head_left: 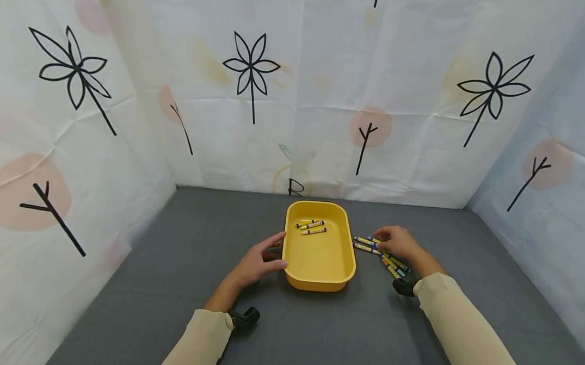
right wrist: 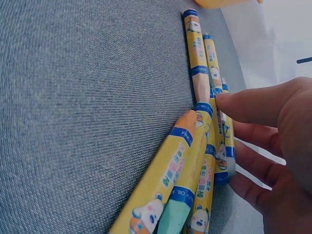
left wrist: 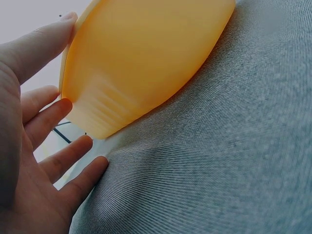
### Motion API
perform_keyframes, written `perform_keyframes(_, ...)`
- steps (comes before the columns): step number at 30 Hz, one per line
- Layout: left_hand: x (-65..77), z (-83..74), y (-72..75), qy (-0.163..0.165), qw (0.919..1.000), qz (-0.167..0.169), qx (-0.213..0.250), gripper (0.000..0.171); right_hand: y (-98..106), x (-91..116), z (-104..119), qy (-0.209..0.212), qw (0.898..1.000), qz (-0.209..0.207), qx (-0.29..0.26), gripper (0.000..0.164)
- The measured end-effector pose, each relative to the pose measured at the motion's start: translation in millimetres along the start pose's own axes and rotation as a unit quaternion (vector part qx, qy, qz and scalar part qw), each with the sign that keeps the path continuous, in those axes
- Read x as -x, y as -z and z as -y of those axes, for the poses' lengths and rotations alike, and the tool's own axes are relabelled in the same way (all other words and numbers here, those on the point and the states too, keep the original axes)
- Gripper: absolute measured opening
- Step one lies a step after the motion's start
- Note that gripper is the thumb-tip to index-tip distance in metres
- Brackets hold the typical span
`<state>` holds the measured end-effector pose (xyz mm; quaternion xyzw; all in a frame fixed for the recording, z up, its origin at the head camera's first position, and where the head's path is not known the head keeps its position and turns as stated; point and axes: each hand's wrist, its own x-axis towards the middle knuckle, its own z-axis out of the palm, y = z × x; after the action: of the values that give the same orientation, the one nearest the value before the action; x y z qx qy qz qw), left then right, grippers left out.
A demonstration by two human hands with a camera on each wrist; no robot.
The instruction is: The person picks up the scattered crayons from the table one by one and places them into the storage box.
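Head view, and it's two hands at work on a grey bench (head_left: 310,336), with the yellow tray (head_left: 318,265) between them! Left hand (head_left: 255,265) is at the tray's left side, fingers well spread, the thumb and nearest fingertips touching its edge; the left wrist view shows the last two fingers standing clear of the plastic, with no grip closed around it. Inside the tray, three crayons (head_left: 314,231) lie at a slant towards the far end, off to the left.

Across to the right hand (head_left: 400,245), reaching down over the loose crayons (head_left: 366,249), a scattered heap on the bench just beside the tray's right wall. Right wrist view, closer now: fingers bent and partly open, thumb tip against the crayons on the near side, other fingertips on the far side; whether one is truly pinched, I cannot tell. Nearest that camera lies an orange-tipped crayon (right wrist: 158,183), right beside a teal-tipped one (right wrist: 194,158). Behind it all hangs a white cloth (head_left: 322,53) printed with black flowers.
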<state>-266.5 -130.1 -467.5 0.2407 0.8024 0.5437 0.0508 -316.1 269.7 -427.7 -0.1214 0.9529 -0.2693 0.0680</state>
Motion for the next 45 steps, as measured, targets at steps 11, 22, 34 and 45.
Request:
perform_keyframes(11, 0.8, -0.9, 0.9, 0.010, 0.9999, -0.002, 0.001, 0.070, -1.0, -0.6, -0.8, 0.009, 1.000, -0.025, -0.014, 0.020)
perform_keyframes(22, 4.6, -18.1, 5.1, 0.014, 0.9997, 0.020, 0.009, 0.070, 6.7, -7.5, 11.5, 0.009, 0.997, -0.078, -0.023, 0.023)
perform_keyframes(34, 6.0, -14.3, 3.3, 0.016, 0.9998, 0.008, 0.006, 0.070, 17.6, -24.2, 41.5, 0.036, 0.994, -0.100, -0.034, 0.023)
perform_keyframes(45, 0.9, 0.5, -0.1, 0.008, 1.0000, -0.004, -0.004, 0.071, 22.6, -41.7, 73.0, 0.053, 0.993, -0.088, -0.051, 0.023)
